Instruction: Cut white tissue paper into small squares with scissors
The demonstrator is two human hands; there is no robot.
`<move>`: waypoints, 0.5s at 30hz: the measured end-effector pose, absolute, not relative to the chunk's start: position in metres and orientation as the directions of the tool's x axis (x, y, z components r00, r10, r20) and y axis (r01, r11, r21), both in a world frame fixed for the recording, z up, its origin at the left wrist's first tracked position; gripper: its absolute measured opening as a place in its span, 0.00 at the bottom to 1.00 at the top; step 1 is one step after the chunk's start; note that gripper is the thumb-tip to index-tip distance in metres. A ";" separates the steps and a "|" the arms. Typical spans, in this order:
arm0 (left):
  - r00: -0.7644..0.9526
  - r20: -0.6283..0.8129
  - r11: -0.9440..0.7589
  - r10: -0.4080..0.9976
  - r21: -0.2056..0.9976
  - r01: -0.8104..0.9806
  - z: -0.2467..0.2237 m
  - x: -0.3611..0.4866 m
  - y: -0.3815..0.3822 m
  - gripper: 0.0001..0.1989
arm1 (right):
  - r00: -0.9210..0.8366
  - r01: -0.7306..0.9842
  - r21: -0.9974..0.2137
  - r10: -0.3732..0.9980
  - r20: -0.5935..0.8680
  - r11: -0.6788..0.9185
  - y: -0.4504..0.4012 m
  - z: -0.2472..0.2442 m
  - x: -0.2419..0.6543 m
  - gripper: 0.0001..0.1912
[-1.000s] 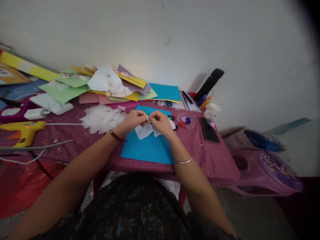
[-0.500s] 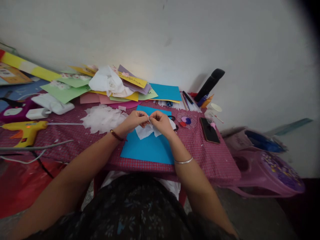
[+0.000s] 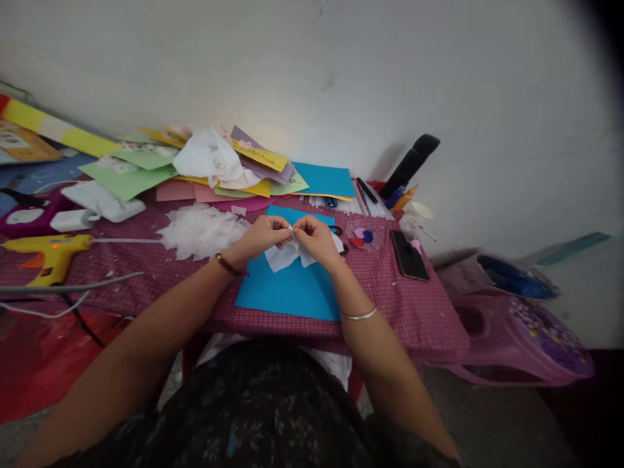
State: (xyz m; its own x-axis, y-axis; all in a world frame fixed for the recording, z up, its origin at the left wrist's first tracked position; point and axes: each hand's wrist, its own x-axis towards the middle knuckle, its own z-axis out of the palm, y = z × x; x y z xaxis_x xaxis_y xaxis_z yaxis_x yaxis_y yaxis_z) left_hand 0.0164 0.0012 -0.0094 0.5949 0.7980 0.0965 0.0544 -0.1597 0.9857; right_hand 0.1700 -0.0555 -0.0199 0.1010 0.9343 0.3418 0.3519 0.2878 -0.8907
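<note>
Both hands meet fingertip to fingertip over a blue sheet of card [image 3: 287, 292]. My left hand [image 3: 267, 234] pinches a small bit of white tissue paper at its fingertips. My right hand [image 3: 314, 237] pinches the same bit from the other side; its exact shape is hidden by the fingers. Beneath them a larger piece of white tissue paper [image 3: 281, 257] lies on the card. Partly covered by my right hand, dark-handled scissors [image 3: 336, 230] rest at the card's right side. A heap of cut white tissue pieces [image 3: 199, 231] lies left of my left hand.
A yellow glue gun [image 3: 53, 253] and its cable lie at the left. Coloured cards [image 3: 131, 175] with crumpled tissue [image 3: 209, 156] on top are stacked by the wall. At the right are a phone [image 3: 408, 255], small coloured discs [image 3: 361, 236], pens [image 3: 365, 192] and a pink stool [image 3: 511, 338].
My hands stay in nearly the same place, the fingertips shifting only slightly on the tissue paper. Nothing else has visibly moved.
</note>
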 end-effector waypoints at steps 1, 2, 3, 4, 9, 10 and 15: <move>0.585 0.109 -0.183 0.804 0.981 0.069 -0.009 0.017 0.000 0.04 | 0.099 0.351 -0.890 0.934 0.344 0.290 -0.056 -0.020 0.170 0.05; 0.574 0.119 -0.203 0.810 0.976 0.084 -0.008 0.017 0.000 0.04 | 0.096 0.350 -0.890 0.934 0.344 0.292 -0.056 -0.020 0.170 0.04; 0.567 0.127 -0.218 0.814 0.971 0.096 -0.007 0.016 0.000 0.04 | 0.092 0.348 -0.890 0.934 0.345 0.294 -0.057 -0.020 0.170 0.05; 0.562 0.133 -0.231 0.816 0.967 0.107 -0.007 0.016 0.000 0.04 | 0.089 0.347 -0.890 0.934 0.345 0.295 -0.057 -0.019 0.170 0.05; 0.576 0.161 -0.308 0.801 0.937 0.166 -0.008 0.014 0.002 0.05 | 0.100 0.339 -0.895 0.935 0.340 0.289 -0.059 -0.018 0.168 0.08; 0.582 0.170 -0.327 0.795 0.928 0.177 -0.008 0.013 0.003 0.05 | 0.106 0.338 -0.897 0.935 0.337 0.285 -0.059 -0.018 0.168 0.08; 0.595 0.190 -0.375 0.781 0.905 0.202 -0.011 0.013 0.004 0.04 | 0.127 0.299 -0.918 0.942 0.311 0.262 -0.056 -0.021 0.170 0.07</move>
State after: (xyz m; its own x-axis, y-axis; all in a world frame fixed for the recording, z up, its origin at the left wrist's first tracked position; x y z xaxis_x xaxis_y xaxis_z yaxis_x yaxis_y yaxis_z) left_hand 0.0135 0.0036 -0.0114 0.5954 0.7805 0.1903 0.2018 -0.3746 0.9050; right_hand 0.1698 -0.0561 -0.0206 0.1268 0.9421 0.3105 0.2988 0.2623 -0.9176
